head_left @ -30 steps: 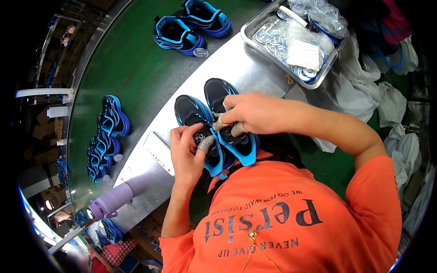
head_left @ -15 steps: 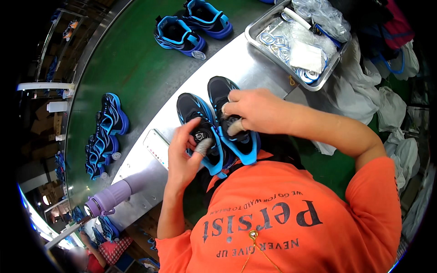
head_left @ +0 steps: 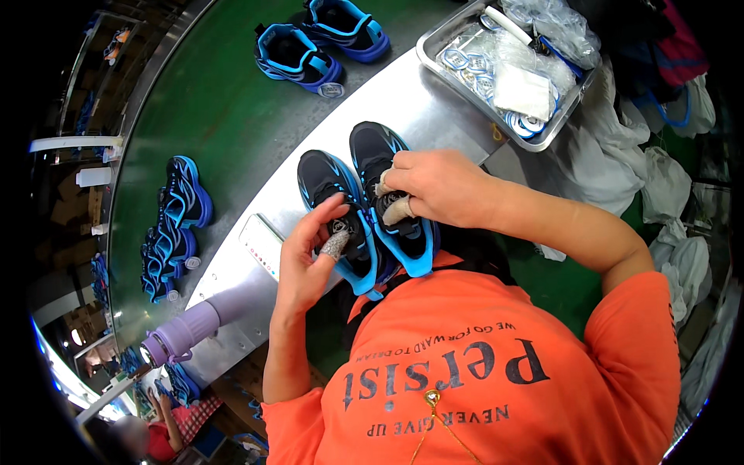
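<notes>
At the near edge of the silvery metal surface (head_left: 425, 116): one pair of black fabric sneakers with bright-blue trim (head_left: 319, 172), side by side, long axes nearly parallel, toes toward the far edge, heels toward the wearer. The left hand (head_left: 310, 248), thumb in a grey wrap, meets the left shoe's tongue from its left; the right hand (head_left: 434, 190), two digits in beige covers, meets the other's lacing from its right. Both grips touch; whether either pinches, cannot tell.

Counts: two matching upright shoes (head_left: 298, 60) on the flat green belt (head_left: 209, 101); at least two on their sides (head_left: 198, 198), overlapping; one flat white rectangular device (head_left: 260, 242); one purple cylindrical bottle (head_left: 186, 333); one rectangular steel tray (head_left: 425, 58), its blue-rimmed discs (head_left: 456, 59) too overlapped to count.
</notes>
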Demonstrator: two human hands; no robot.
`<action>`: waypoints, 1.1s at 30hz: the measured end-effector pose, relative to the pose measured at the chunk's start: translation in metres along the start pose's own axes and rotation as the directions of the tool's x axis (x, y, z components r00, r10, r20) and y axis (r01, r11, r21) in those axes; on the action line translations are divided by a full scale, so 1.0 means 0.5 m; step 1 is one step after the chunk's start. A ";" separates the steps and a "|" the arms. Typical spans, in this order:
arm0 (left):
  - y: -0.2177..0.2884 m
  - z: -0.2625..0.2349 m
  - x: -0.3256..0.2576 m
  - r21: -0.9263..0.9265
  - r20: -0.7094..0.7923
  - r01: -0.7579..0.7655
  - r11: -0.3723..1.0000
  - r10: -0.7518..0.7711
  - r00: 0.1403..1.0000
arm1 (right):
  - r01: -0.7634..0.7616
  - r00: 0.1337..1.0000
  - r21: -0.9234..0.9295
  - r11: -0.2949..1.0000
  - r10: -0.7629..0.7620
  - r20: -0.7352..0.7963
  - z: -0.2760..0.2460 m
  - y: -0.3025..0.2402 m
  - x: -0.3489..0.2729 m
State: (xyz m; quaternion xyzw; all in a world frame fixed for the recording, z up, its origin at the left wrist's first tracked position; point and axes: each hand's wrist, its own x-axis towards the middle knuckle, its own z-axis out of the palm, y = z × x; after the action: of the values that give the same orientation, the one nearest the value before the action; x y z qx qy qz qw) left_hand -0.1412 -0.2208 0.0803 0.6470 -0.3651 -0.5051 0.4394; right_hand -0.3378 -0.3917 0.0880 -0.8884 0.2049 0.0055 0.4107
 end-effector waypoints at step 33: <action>0.000 0.007 0.009 0.460 -0.128 0.004 0.888 0.061 0.990 | 0.117 0.985 0.230 0.966 -0.083 -0.151 -0.038 0.021 0.019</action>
State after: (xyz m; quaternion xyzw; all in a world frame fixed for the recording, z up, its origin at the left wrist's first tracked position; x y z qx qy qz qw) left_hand -0.1438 -0.2256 0.0786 0.7605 -0.4521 -0.3518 0.3056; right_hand -0.3361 -0.4148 0.0913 -0.8401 0.1873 -0.1022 0.4988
